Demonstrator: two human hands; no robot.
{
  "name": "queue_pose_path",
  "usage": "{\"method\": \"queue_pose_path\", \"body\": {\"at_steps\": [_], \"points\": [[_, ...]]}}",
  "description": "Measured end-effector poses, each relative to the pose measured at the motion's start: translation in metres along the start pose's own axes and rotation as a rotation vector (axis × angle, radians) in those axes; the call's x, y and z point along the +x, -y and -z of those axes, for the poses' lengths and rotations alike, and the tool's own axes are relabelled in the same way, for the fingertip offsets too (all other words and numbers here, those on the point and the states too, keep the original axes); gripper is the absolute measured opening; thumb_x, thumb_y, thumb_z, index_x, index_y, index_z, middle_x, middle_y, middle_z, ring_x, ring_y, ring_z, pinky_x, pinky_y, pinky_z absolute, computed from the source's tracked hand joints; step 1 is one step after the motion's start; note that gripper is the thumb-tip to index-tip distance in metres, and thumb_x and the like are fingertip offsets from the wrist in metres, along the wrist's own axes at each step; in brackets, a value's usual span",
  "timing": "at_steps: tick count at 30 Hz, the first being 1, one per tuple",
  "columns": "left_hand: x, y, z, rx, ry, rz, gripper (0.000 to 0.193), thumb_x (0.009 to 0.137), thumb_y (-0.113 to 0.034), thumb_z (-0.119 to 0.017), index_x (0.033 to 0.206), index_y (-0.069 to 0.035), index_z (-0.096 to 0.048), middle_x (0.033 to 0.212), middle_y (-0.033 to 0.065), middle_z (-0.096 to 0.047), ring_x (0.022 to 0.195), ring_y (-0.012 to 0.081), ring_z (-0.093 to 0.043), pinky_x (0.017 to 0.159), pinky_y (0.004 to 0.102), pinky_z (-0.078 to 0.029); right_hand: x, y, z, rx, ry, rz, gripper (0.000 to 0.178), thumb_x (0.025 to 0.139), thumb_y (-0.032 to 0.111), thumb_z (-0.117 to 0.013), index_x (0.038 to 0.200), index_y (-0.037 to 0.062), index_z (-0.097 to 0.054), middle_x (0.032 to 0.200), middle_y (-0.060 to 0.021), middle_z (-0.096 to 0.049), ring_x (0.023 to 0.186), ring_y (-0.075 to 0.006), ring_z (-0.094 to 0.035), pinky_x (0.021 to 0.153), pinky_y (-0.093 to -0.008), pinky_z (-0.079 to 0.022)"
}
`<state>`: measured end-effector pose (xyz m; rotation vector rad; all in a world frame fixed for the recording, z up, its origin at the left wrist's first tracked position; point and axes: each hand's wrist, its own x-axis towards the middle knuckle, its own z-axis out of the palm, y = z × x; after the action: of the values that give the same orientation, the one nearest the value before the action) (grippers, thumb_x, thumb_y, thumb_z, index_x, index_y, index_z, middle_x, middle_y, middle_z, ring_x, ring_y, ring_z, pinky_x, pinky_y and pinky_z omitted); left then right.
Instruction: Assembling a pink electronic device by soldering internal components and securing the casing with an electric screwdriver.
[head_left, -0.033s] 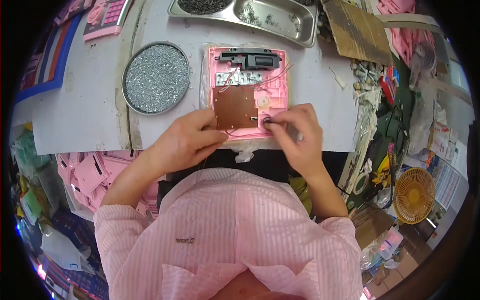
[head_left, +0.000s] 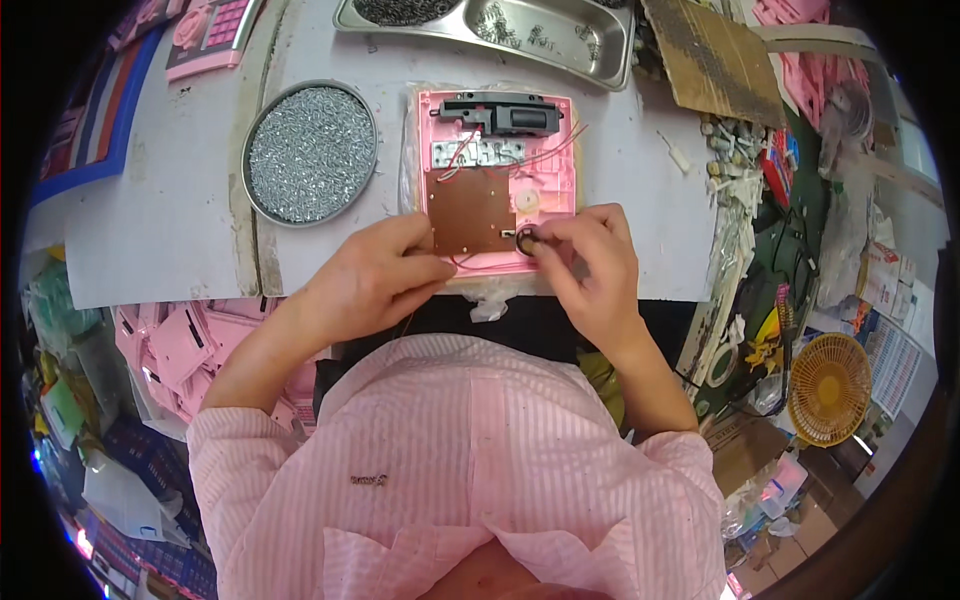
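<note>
Fingers of the left hand (head_left: 375, 275) are curled together, pressing the near edge of the pink casing (head_left: 497, 170) beside its brown board (head_left: 470, 210). The right hand (head_left: 590, 265) pinches a small dark ring (head_left: 524, 240) at the casing's near edge. Nothing has shifted since the earlier frame. A round dish of screws (head_left: 310, 152) sits well left of the casing.
</note>
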<state>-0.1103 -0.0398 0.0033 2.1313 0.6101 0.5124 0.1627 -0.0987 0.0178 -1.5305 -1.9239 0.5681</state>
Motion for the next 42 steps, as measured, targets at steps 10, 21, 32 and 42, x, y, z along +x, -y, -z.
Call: {"method": "queue_pose_path", "body": {"at_steps": [10,21,32,42], "points": [[0.001,-0.004,-0.003,0.012,0.008,0.018,0.021,0.078,-0.003,-0.077,0.097,-0.006,-0.07,0.086,0.0106,-0.054,0.078,0.0291,-0.058,0.065,0.0399,-0.048,-0.002,-0.027,-0.011,0.049,-0.14,0.226,0.023,0.066,0.009,-0.086,0.081,0.0088,-0.069,0.09,-0.0021,-0.07,0.086,-0.0256,-0.058,0.074,-0.0354,-0.048],[0.006,-0.023,0.022,0.077,0.158,0.164,0.028,0.078,-0.01,-0.078,0.105,-0.005,-0.07,0.088,0.0115,-0.056,0.08,0.0281,-0.058,0.068,0.0404,-0.047,0.013,-0.08,0.063,-0.124,-0.191,0.027,0.025,0.076,0.013,-0.078,0.1,0.0066,-0.072,0.104,-0.0099,-0.069,0.101,-0.0305,-0.06,0.086,-0.0422,-0.049],[0.198,0.065,0.075,0.702,-0.146,-0.084,0.022,0.092,-0.023,-0.064,0.092,-0.002,-0.071,0.086,0.0147,-0.071,0.077,0.0313,-0.067,0.073,0.0419,-0.053,0.029,-0.11,0.084,-0.272,-0.229,-0.308,0.013,0.09,0.011,-0.065,0.097,-0.0001,-0.067,0.078,-0.0145,-0.067,0.064,-0.027,-0.063,0.063,-0.0361,-0.05],[0.247,0.064,0.089,1.128,0.269,0.077,0.018,0.083,-0.018,-0.064,0.09,-0.011,-0.079,0.092,0.0141,-0.074,0.091,0.0304,-0.073,0.077,0.0449,-0.056,-0.014,-0.108,0.094,0.058,-0.29,-0.418,0.011,0.096,0.004,-0.06,0.106,0.0014,-0.063,0.083,-0.0026,-0.064,0.071,-0.0059,-0.054,0.061,-0.0216,-0.046]]}}
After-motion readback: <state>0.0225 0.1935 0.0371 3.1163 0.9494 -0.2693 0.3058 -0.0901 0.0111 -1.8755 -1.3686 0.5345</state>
